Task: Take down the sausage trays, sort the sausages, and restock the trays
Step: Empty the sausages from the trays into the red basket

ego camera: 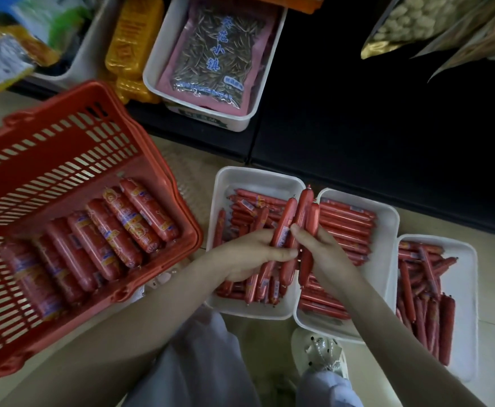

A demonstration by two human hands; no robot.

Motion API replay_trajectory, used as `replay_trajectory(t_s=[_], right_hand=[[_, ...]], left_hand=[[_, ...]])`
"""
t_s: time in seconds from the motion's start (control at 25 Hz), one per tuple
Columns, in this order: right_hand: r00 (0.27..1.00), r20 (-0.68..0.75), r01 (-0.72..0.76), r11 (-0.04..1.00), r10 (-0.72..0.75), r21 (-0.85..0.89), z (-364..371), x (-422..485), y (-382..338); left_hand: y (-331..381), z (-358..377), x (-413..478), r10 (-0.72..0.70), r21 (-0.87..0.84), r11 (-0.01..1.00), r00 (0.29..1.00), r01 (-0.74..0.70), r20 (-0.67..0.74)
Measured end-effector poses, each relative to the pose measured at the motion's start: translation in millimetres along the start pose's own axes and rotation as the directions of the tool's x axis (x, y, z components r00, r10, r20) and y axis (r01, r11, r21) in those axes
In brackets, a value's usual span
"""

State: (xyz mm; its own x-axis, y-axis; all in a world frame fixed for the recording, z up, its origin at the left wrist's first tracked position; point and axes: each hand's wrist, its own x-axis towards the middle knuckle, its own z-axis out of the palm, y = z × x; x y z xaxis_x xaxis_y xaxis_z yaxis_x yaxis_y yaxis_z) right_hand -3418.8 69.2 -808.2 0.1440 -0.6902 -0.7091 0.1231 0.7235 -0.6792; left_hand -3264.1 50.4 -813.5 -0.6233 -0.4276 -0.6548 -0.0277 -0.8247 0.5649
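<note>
Now left hand (252, 251) and right hand (325, 254) both pinch thin red plastic-cased sausages (284, 221) (loosely fanned); one could slip into the wrong white rectangular tray (258, 175).

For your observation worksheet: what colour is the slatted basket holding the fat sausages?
The basket is orange-red, seen best in the head view.

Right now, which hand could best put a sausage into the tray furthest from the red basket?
The right hand. It holds thin sausages over the middle tray, beside that far tray. The left hand is over the first tray, by the basket.
</note>
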Motion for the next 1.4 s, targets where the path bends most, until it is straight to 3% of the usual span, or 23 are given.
replay_trajectory(t_s=[0.12, 0.28, 0.48, 0.64, 0.72, 0.84, 0.96, 1.04, 1.2, 1.32, 1.4], right_hand=[[1.000, 0.009, -0.017, 0.999, 0.016, 0.047, -7, 8, 5], [0.978, -0.203, -0.051, 0.998, 0.054, 0.021, -38, 22, 22], [0.843, -0.530, -0.249, 0.940, 0.093, -0.232, -105, 38, 60], [0.775, -0.630, -0.270, 0.929, 0.054, -0.253, -119, 37, 76], [0.792, -0.609, -0.183, 0.964, 0.028, -0.193, -104, 36, 67], [0.901, -0.432, -0.037, 0.999, 0.027, -0.015, -57, 34, 45], [0.965, -0.258, -0.008, 0.976, -0.050, -0.219, -20, 39, 44], [0.975, -0.221, -0.025, 0.975, -0.025, -0.221, -3, 46, 45], [0.994, -0.096, 0.019, 0.937, -0.056, -0.349, 13, 64, 51], [0.983, -0.167, -0.043, 0.781, -0.079, -0.623, 15, 78, 66], [0.970, -0.234, -0.165, 0.542, -0.061, -0.824, 22, 85, 80]], left_hand=[[-6, -6, 4, -0.041, -0.097, 0.995, 0.999, 0.040, -0.007], [-23, -14, 19, -0.108, -0.064, 0.993, 0.986, 0.100, -0.130], [-43, -20, 35, -0.152, -0.019, 0.988, 0.940, 0.154, -0.306], [-46, -14, 46, -0.208, -0.136, 0.976, 0.906, 0.169, -0.369], [-44, -10, 50, -0.205, -0.142, 0.976, 0.903, 0.162, -0.377], [-44, -5, 51, -0.203, -0.172, 0.973, 0.929, 0.155, -0.311], [-49, -6, 50, -0.129, -0.154, 0.983, 0.969, 0.097, -0.212], [-50, -10, 47, -0.060, -0.139, 0.990, 0.978, 0.033, -0.199], [-48, -27, 39, -0.035, -0.317, 0.948, 0.980, -0.029, -0.195], [-53, -35, 32, 0.000, -0.184, 0.981, 0.952, -0.059, -0.305], [-64, -41, 31, -0.036, -0.110, 0.994, 0.913, -0.010, -0.406]])
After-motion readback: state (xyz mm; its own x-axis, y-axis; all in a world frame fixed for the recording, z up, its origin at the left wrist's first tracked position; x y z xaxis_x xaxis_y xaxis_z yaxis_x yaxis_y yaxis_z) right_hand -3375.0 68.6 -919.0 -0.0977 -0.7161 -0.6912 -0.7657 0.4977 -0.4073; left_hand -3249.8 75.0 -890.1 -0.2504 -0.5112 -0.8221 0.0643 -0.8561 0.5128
